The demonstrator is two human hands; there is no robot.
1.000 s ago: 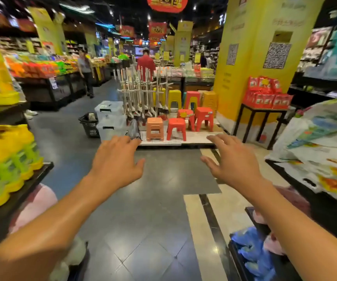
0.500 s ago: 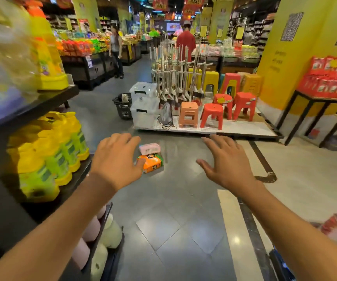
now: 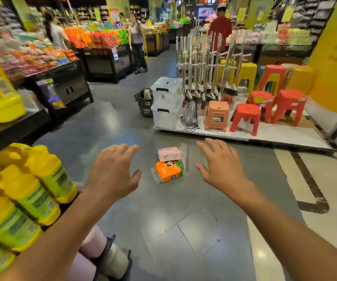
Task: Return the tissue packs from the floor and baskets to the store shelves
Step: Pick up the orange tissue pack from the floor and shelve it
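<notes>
Bright, even store lighting from overhead; soft glare patches on grey floor left of and behind tissue packs. Packs fairly sharp; yellow bottles far left of packs smeared, blocky. Wide-angle bending toward frame edges; distant shelves behind packs soft, hazy

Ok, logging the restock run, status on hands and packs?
Left hand and right hand open, empty. Pink tissue pack against orange tissue pack on floor. Path unobstructed.
</notes>
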